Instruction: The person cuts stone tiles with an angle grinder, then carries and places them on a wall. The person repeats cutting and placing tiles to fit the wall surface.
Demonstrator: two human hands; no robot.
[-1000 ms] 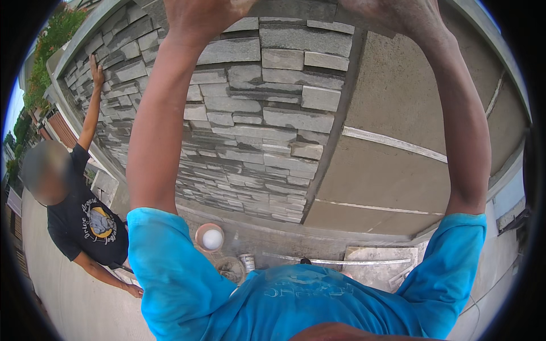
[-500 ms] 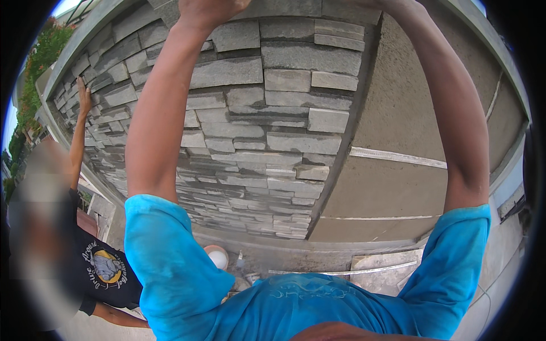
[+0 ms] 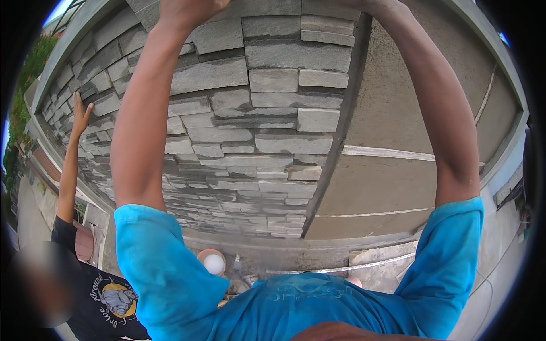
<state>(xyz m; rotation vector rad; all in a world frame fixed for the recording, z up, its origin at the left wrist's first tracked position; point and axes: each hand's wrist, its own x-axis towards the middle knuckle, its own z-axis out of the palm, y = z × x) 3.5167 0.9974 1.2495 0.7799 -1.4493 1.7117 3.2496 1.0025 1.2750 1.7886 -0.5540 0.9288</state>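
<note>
Both my arms are raised against a wall of grey stone cladding [image 3: 293, 55], made of rough rectangular pieces in uneven rows. My left hand [image 3: 196, 8] is at the upper edge of the view, over the upper stones; its fingers are cut off. Farther right, my right hand [image 3: 380, 5] is also cut by the upper edge, near where the stones end and a smooth grey-brown plastered panel [image 3: 392, 113] begins. Whether either hand holds anything is hidden. A dark vertical gap [image 3: 335, 122] runs between stones and plaster.
At the left a co-worker in a black shirt [image 3: 108, 301] has a raised hand [image 3: 81, 113] by the stones. Pale strips [image 3: 389, 152] cross the plaster. Below stand a bucket [image 3: 203, 254] with something white in it and a long pale strip [image 3: 364, 265] on the ground. A concrete frame [image 3: 42, 94] borders the wall.
The wall and my arms sit slightly farther left in view. The co-worker's head is lower, and their raised hand now has its fingers more spread. My hands stay at the upper edge.
</note>
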